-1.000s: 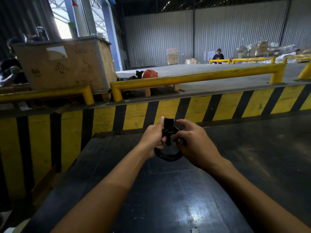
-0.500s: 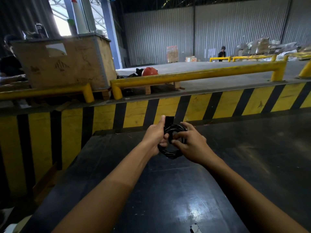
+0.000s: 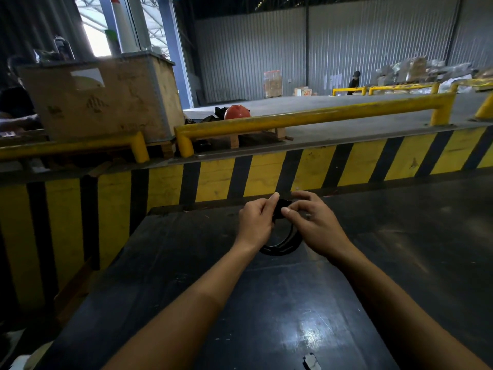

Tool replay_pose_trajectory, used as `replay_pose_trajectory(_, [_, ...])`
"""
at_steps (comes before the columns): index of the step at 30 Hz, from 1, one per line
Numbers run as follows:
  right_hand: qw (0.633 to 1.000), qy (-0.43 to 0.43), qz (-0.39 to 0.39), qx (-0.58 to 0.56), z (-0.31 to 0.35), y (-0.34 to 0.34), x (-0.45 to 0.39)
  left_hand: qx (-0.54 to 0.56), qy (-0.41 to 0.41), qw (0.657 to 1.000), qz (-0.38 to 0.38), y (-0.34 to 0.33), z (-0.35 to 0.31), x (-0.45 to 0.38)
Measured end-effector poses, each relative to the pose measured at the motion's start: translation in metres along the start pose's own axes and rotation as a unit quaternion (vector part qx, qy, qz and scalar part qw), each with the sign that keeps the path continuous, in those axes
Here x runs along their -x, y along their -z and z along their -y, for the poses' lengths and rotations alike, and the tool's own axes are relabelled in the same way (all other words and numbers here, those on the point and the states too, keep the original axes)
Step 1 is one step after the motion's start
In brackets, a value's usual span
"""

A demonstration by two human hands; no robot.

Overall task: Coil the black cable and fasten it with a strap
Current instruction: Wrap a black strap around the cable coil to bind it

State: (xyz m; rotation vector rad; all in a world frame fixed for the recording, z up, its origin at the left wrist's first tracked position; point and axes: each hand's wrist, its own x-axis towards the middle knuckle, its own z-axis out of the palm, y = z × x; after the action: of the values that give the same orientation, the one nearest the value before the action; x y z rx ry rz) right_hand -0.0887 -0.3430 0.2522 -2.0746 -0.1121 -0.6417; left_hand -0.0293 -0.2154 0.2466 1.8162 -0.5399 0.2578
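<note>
Head view, one frame, looking forward and down.

Hidden or unclear: top of the black cable [image 3: 277, 247] coil lies behind both hands; only its lower arc shows. Strap [image 3: 280, 208] is a small dark band between the thumbs; its fastening cannot be made out. Cable ends not visible. Person at far left [image 3: 13, 102] is cut off by the frame edge and dark.

Task item: black cable, wound into a small round coil of several turns, glossy, held upright just above the dark table [image 3: 186, 263], at its far middle. Strap sits at the coil's top.

Hands: left hand [image 3: 256, 222] closed, thumb and fingers pinching the strap and coil from the left. Right hand [image 3: 314, 225] closed likewise, thumb tip pressed on the strap from the right.

Edges and room: table's far edge lies just beyond the hands, against a yellow-and-black striped barrier [image 3: 240, 177]. Left edge runs diagonally to the near left. Bare tabletop extends near and to the right. Yellow rail [image 3: 306, 117], wooden crate [image 3: 106, 100] and orange helmet [image 3: 236, 112] stand beyond the barrier.
</note>
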Motion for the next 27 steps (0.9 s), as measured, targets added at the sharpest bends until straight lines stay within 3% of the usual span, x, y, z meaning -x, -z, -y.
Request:
replay_pose_trajectory(4, [0.999,0.015,-0.034,-0.028,-0.004,0.000,0.001,-0.047,-0.072,0.996,-0.026,-0.004,0.001,0.006])
replay_pose_trajectory(7, [0.998,0.001,-0.054,-0.045,-0.006,-0.003,0.003,-0.048,-0.080,0.995,-0.032,-0.007,0.006,0.010])
replay_pose_trajectory(12, [0.995,0.016,-0.096,-0.037,-0.016,-0.017,0.012,-0.032,-0.009,0.999,-0.003,-0.008,0.016,0.015])
replay_pose_trajectory(16, [0.988,-0.020,-0.125,-0.091,-0.024,-0.022,0.018,0.017,0.062,0.998,0.024,-0.010,0.022,0.023])
replay_pose_trajectory(20, [0.996,0.010,-0.078,-0.042,-0.029,-0.024,0.021,0.068,0.133,0.988,0.043,-0.014,0.023,0.030])
replay_pose_trajectory(23, [0.999,0.025,0.017,-0.030,-0.033,-0.014,0.022,0.121,0.199,0.971,0.058,-0.011,0.020,0.029])
replay_pose_trajectory(27, [0.997,0.034,0.067,0.019,-0.036,-0.004,0.018,0.125,0.210,0.966,0.083,-0.009,0.019,0.029])
